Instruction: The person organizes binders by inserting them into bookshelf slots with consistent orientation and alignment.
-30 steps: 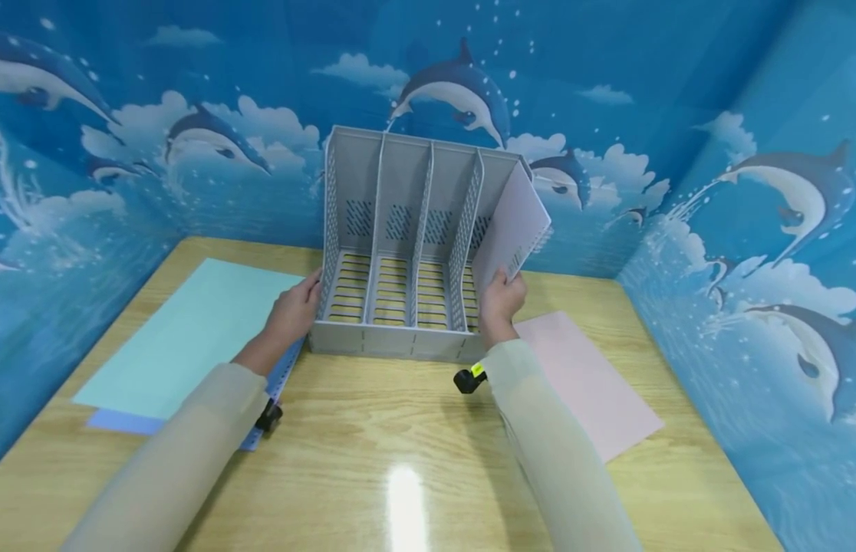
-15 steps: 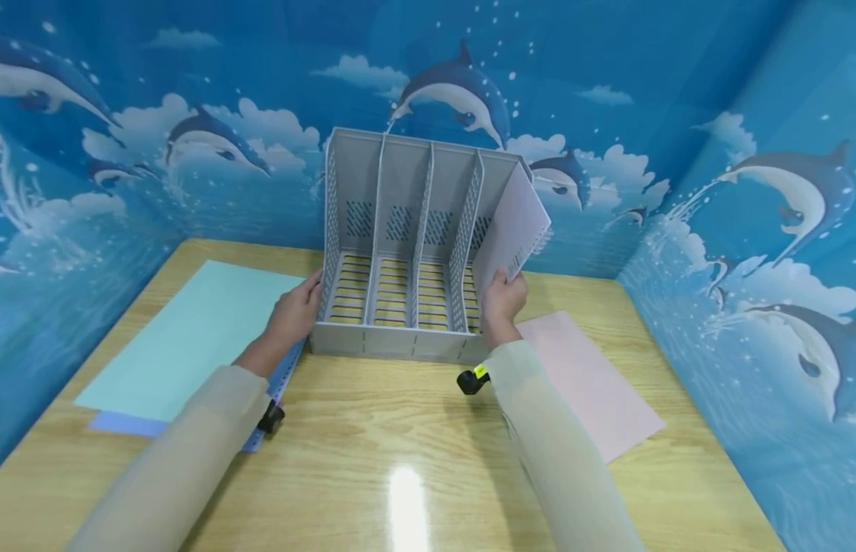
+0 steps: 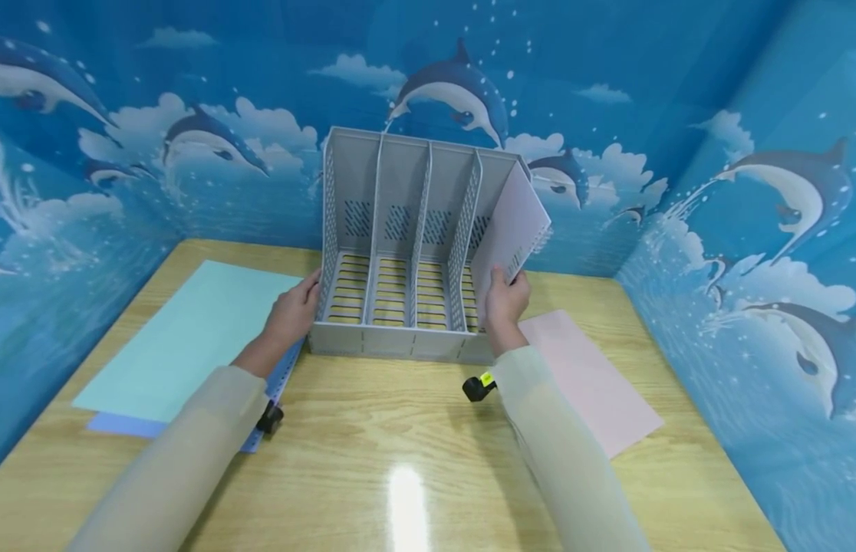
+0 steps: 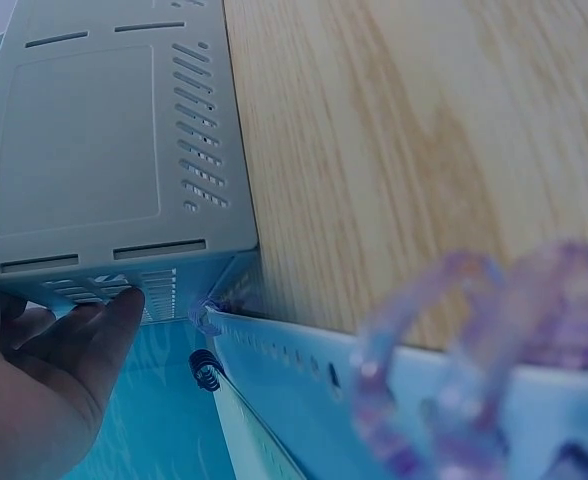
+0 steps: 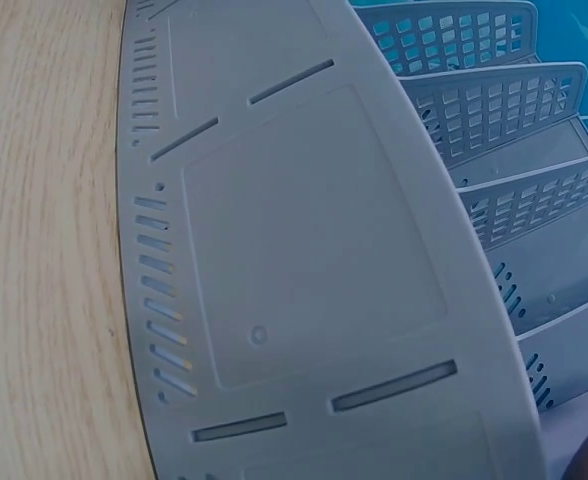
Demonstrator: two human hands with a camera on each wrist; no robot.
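Observation:
A grey file rack (image 3: pixel 400 341) with upright dividers stands at the back of the table. My left hand (image 3: pixel 290 314) rests against its outer left side; in the left wrist view the fingers (image 4: pixel 114 335) lie along the slotted side wall. A pale pink spiral notebook (image 3: pixel 511 222) stands in the rightmost compartment, leaning slightly right, its wire coil facing outward. My right hand (image 3: pixel 507 303) holds its lower front corner, thumb on the inner face and fingers behind. In the right wrist view the rack's front fills most of the picture and only a dark edge of the hand shows.
On the left lie a mint-green notebook (image 3: pixel 193 337) and, partly under it, a blue one (image 3: pixel 127 424) with a spiral edge. A pink sheet-like notebook (image 3: pixel 587 383) lies flat on the right, partly behind the right sleeve. Dolphin-printed curtains (image 3: pixel 262 192) enclose the table.
My right hand has shifted slightly to the right at the notebook's corner, its wrist camera moving right and down. The left hand, rack and notebooks stay almost still.

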